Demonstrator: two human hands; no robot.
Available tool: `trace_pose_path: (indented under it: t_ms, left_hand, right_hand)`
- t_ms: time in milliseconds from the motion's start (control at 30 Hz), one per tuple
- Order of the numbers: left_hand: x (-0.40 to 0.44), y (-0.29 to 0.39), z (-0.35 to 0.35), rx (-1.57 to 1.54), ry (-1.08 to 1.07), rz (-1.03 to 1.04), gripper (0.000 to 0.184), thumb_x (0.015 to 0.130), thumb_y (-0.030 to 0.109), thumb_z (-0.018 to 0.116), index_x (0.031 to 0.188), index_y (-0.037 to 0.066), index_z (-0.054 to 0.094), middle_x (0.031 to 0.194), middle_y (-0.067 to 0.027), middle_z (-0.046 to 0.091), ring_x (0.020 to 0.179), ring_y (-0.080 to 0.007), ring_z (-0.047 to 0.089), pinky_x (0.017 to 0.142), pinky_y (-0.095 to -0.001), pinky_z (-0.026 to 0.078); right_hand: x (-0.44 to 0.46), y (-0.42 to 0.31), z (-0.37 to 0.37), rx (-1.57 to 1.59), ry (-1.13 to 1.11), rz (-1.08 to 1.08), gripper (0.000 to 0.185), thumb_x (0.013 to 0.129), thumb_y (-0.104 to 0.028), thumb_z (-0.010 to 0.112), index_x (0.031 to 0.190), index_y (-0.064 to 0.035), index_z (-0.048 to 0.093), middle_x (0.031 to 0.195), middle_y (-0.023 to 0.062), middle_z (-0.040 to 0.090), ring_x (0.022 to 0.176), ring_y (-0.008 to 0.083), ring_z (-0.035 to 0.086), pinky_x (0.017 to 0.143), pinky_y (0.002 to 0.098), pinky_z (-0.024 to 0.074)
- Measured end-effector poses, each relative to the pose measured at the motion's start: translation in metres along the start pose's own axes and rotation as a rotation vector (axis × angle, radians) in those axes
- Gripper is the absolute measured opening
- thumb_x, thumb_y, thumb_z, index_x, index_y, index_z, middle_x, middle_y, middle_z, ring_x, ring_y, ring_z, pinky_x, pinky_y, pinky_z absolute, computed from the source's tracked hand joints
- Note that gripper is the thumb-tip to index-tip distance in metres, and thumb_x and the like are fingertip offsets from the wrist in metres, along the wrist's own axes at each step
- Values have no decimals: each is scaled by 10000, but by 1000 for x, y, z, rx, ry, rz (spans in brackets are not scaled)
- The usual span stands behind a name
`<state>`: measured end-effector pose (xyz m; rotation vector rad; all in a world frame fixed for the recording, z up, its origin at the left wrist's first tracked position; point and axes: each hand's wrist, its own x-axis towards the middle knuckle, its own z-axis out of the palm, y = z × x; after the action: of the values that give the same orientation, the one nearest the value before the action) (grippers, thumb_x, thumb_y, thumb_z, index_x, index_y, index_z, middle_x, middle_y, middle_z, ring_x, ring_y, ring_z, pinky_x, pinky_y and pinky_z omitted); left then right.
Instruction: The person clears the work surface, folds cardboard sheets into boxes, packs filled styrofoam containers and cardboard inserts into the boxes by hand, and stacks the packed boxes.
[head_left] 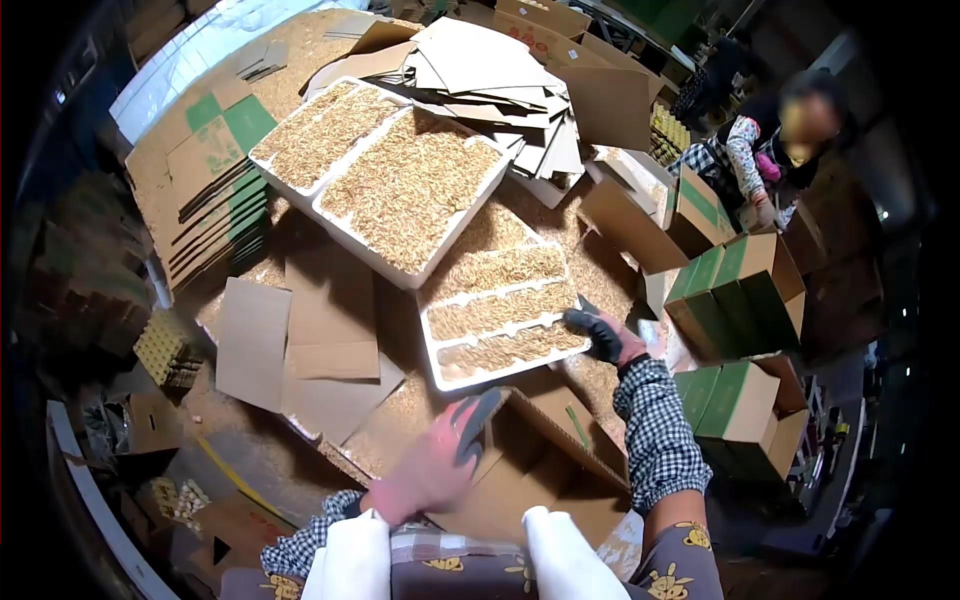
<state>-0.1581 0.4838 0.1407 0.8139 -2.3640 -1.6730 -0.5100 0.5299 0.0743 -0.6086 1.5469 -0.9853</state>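
My right hand, in a pink glove with dark fingers, grips the right edge of a white foam tray. Straw-coloured husks fill the tray's three long compartments. My left hand, gloved the same way, is blurred by motion, its fingers stretched out and apart. It is beside the upper left edge of an open cardboard box in front of me; whether it touches the box I cannot tell. Beyond the tray stand two larger white foam trays side by side, also full of husks.
Folded green-marked cartons are stacked at left, near loose cardboard sheets. White panels are piled at the back. Green-and-brown boxes stand at right, near another person. Egg trays are at far left.
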Motion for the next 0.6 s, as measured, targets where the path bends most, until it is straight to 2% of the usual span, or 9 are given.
trace_pose_path:
  t_ms: [67,100,167,267,333,400,467,533,600]
  left_hand:
    - [-3,-5,4,-28,17,-5,638,842,127,590,1417,22,333,1348,-195,453,1234,-336,478,1042,-355,376]
    - [-2,-14,6,-50,11,-23,634,842,129,590,1416,22,342,1353,-185,460,1241,-315,480,1043,-345,372]
    - [-6,-17,4,-119,8,-3,629,840,114,581,1418,15,353,1362,-156,474,1267,-255,463,1070,-323,336]
    - [-3,-27,14,-138,-39,142,632,842,109,581,1422,18,349,1359,-155,478,1261,-247,466,1065,-323,341]
    - [2,-27,20,-202,-39,4,613,856,136,593,1413,18,366,1358,-150,486,1256,-229,467,1061,-321,343]
    - [11,-19,18,-486,-123,-107,603,882,148,595,1421,8,366,1380,-131,480,1258,-197,454,1062,-308,334]
    - [32,-28,31,-631,-114,-14,602,868,130,607,1418,33,384,1292,-110,528,1056,-143,499,877,-264,401]
    - [59,-38,56,-680,-49,118,604,855,112,620,1415,58,402,1203,-88,575,853,-88,545,692,-220,468]
    - [79,-22,63,-719,-13,33,604,871,168,649,1398,10,400,1188,-98,585,969,-143,566,813,-263,485]
  right_hand:
    - [14,28,-4,-368,-107,-345,571,835,-242,707,1328,-46,495,1194,69,604,1095,147,563,953,275,451]
    - [-4,5,24,27,-51,-134,620,827,-230,717,1364,-53,461,1227,73,587,1121,151,550,964,286,450]
    - [-37,-13,47,251,10,-306,686,792,-189,755,1381,-50,431,1285,69,545,1118,151,541,940,292,475]
    - [-78,-23,45,202,284,-457,850,767,-48,761,1477,-109,298,1297,77,525,1027,135,569,827,266,533]
    - [-120,-38,36,221,421,-485,823,802,-7,704,1492,-166,284,1260,100,540,937,124,592,773,269,541]
    - [-160,-34,19,196,534,-568,682,859,-92,616,1467,-83,307,1261,90,537,1010,131,564,856,282,498]
    - [-211,-43,26,209,615,-652,510,906,-153,556,1376,-10,417,1242,92,563,1061,156,574,927,291,476]
    - [-261,-27,25,623,549,-469,390,919,-165,557,1266,4,507,1155,122,613,1041,215,605,935,356,497]
    - [-299,-18,57,772,597,-389,369,924,-152,550,1249,18,509,1152,149,614,1049,259,606,953,409,494]
